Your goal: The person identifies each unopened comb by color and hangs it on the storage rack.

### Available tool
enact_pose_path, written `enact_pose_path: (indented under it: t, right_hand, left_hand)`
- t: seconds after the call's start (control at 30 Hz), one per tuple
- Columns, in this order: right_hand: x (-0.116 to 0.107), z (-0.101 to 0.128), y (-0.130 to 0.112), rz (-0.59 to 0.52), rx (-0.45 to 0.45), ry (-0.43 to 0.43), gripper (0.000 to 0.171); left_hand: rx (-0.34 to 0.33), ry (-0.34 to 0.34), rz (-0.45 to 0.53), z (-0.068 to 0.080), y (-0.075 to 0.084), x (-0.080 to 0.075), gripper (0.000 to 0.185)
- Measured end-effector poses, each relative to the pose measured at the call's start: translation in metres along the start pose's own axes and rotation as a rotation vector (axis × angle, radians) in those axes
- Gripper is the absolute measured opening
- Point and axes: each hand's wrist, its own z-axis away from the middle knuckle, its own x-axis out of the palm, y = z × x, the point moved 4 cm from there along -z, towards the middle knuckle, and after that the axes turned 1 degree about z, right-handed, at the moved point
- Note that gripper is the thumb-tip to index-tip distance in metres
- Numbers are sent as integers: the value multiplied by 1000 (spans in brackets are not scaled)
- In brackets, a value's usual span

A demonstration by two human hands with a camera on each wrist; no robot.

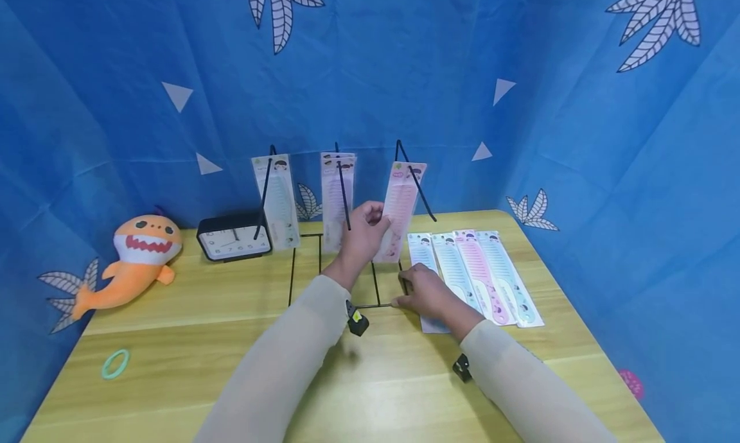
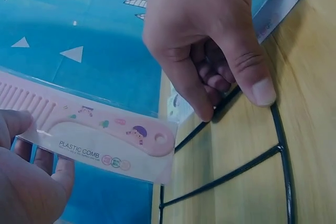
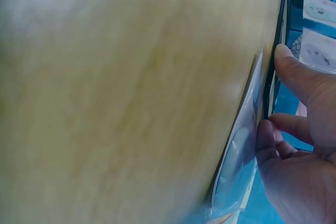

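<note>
The pink comb (image 1: 399, 212) hangs on the rack (image 1: 347, 263), pinched by the left hand (image 1: 364, 234). The right hand (image 1: 424, 292), fingers curled, apparently presses the rack's base wire, a blue comb (image 1: 424, 253) just beyond on the counter (image 1: 202, 340).

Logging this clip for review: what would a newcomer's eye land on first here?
Most likely the left hand holding a packaged pink comb up at the black wire rack at the table's far edge. Next, the right hand on the rack's base, beside a row of packaged combs lying flat.
</note>
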Motion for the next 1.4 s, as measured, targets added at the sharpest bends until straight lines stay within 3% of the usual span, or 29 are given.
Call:
enact_pose_path:
  t: [0.37, 0.57, 0.77, 0.93, 1.4]
  right_hand:
    - [0, -2, -4, -2, 3, -1, 78]
    - [-1, -3, -5, 8, 9, -7, 78]
    - [-4, -1, -6, 3, 1, 0, 78]
    - [-3, 1, -5, 1, 6, -2, 78]
    - [0, 2, -1, 5, 36, -17, 78]
  left_hand:
    - [-70, 97, 110, -14, 3, 1, 21]
    - [-110, 69, 178, -15, 1, 3, 22]
    - [-73, 50, 151, -14, 1, 3, 22]
    - [-89, 13, 133, -12, -2, 5, 20]
    - [-107, 5, 118, -12, -12, 4, 21]
